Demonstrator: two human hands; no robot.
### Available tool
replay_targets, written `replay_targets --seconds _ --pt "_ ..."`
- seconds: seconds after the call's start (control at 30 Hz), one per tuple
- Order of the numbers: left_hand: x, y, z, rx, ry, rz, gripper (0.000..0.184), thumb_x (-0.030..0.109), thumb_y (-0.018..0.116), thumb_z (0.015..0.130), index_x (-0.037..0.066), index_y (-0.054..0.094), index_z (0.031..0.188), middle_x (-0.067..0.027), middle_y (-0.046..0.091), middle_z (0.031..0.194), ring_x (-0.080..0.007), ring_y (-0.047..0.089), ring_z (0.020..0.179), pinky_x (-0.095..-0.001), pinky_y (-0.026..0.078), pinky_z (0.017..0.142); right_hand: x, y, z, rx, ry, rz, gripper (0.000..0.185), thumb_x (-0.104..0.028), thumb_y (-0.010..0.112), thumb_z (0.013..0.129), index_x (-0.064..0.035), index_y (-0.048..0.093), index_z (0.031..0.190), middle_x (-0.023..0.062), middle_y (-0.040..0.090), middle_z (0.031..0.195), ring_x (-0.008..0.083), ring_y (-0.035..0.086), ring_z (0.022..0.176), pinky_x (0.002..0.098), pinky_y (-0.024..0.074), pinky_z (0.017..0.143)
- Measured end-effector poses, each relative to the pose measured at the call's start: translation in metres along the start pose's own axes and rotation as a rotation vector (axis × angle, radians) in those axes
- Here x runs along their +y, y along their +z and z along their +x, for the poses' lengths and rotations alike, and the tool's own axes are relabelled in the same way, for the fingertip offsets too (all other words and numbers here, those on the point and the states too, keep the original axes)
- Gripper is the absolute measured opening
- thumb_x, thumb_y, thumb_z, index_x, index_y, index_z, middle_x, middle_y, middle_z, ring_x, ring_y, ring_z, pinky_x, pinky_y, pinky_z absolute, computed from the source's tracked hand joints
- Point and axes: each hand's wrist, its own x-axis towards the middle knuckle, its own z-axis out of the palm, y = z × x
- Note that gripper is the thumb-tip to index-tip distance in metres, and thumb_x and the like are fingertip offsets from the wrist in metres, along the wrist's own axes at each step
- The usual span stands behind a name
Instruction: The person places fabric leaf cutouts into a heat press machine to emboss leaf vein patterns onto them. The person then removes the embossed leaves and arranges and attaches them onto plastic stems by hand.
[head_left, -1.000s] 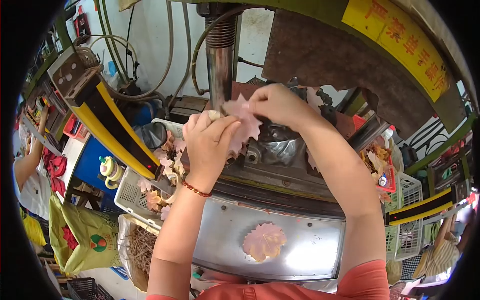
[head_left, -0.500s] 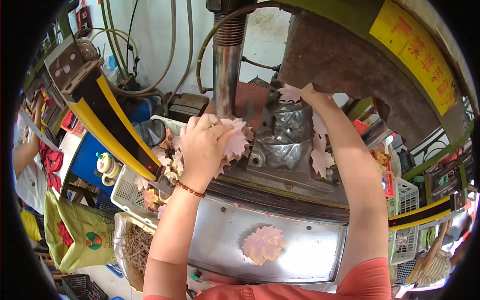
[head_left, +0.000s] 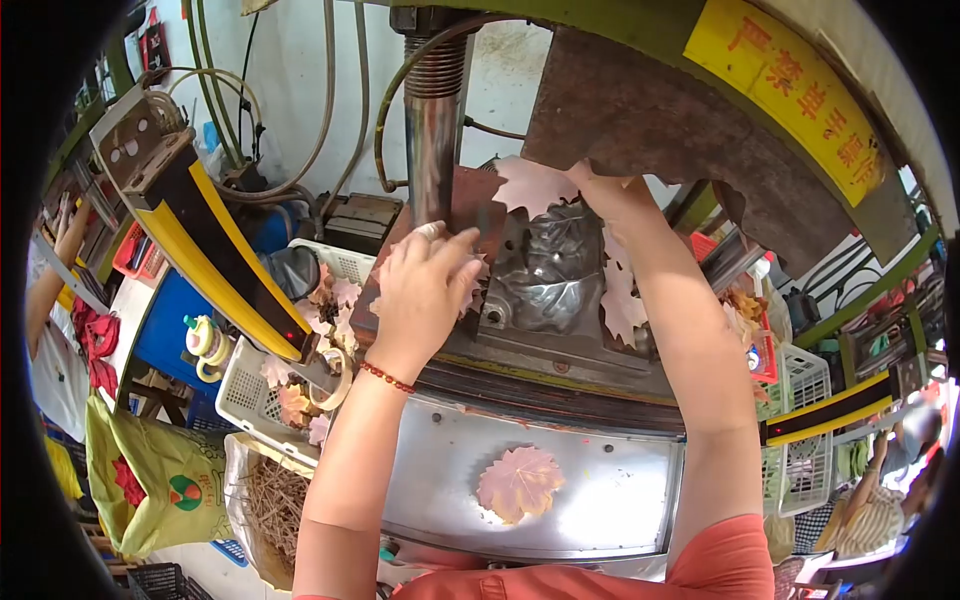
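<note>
My right hand [head_left: 606,196] is closed on the edge of a pink leaf [head_left: 535,187], which it holds over the back edge of the metal leaf-shaped mould [head_left: 553,268]. Part of that hand is hidden under the dark upper plate. To the left of the mould, my left hand [head_left: 425,285] lies over pink leaves [head_left: 474,284], its fingers apart; the hand covers most of them. More pink leaves [head_left: 623,300] lie along the mould's right side. A single pink-yellow leaf [head_left: 521,484] rests on the silver metal tray [head_left: 430,490] in front.
A steel column [head_left: 430,150] stands behind my left hand. Yellow-and-black bars flank the press at left [head_left: 222,262] and right [head_left: 830,408]. A white basket [head_left: 250,390] with leaves is at left. A co-worker's arm [head_left: 55,270] shows at far left.
The leaf at my right hand has come out to the left, over the mould's back edge. My left hand's fingers have loosened and spread over the leaves. Earlier, both hands were together at the leaves.
</note>
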Motion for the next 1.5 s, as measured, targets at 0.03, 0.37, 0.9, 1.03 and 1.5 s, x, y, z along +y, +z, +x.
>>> replay_targets --seconds 0.03,0.37,0.9,1.03,1.5 --pt "-0.004 0.009 -0.004 -0.014 0.03 0.043 0.022 0.024 0.066 0.082 0.016 0.07 0.101 -0.0112 0.06 0.109 -0.031 0.053 0.106 -0.0445 0.043 0.088 0.007 -0.004 0.004 0.043 -0.029 0.054 0.043 -0.028 0.072 0.078 -0.0028 0.06 0.111 0.0069 0.061 0.111 0.016 0.055 0.1 0.0296 0.0437 0.086" --pt "-0.005 0.004 0.011 -0.357 0.117 0.226 0.017 0.022 0.061 0.082 0.017 0.067 0.096 -0.0072 0.059 0.109 -0.0337 0.057 0.095 -0.0422 0.048 0.082 0.038 -0.014 0.02 0.081 -0.169 -0.215 0.043 -0.031 0.063 0.072 -0.0012 0.064 0.104 0.019 0.067 0.098 0.0316 0.063 0.095 0.0356 0.0472 0.084" --pt "-0.02 -0.004 0.005 -0.388 0.281 0.288 0.02 0.026 0.057 0.081 0.022 0.069 0.097 -0.0106 0.059 0.111 -0.0341 0.057 0.093 -0.0437 0.048 0.084 0.038 -0.012 0.003 0.023 -0.125 -0.834 0.032 -0.041 0.06 0.077 -0.0135 0.073 0.087 0.015 0.066 0.099 0.0318 0.059 0.102 0.0489 0.0374 0.093" --pt "-0.014 -0.01 0.005 -0.312 0.207 0.196 0.028 0.029 0.058 0.084 0.015 0.064 0.107 -0.0135 0.057 0.11 -0.0326 0.053 0.101 -0.0426 0.044 0.088 0.047 -0.01 0.004 0.009 -0.176 -0.942 0.028 -0.035 0.058 0.08 -0.0187 0.07 0.099 0.0173 0.058 0.106 0.0367 0.048 0.111 0.0544 0.0317 0.096" --pt "-0.015 -0.039 -0.005 -0.074 0.012 0.228 0.018 0.02 0.07 0.075 0.013 0.072 0.091 -0.0044 0.06 0.096 -0.0266 0.054 0.096 -0.0384 0.038 0.085 0.035 -0.007 -0.001 -0.049 -0.342 -0.821 0.022 -0.033 0.06 0.08 -0.0148 0.071 0.087 0.0079 0.067 0.09 0.0284 0.061 0.092 0.0464 0.0381 0.088"
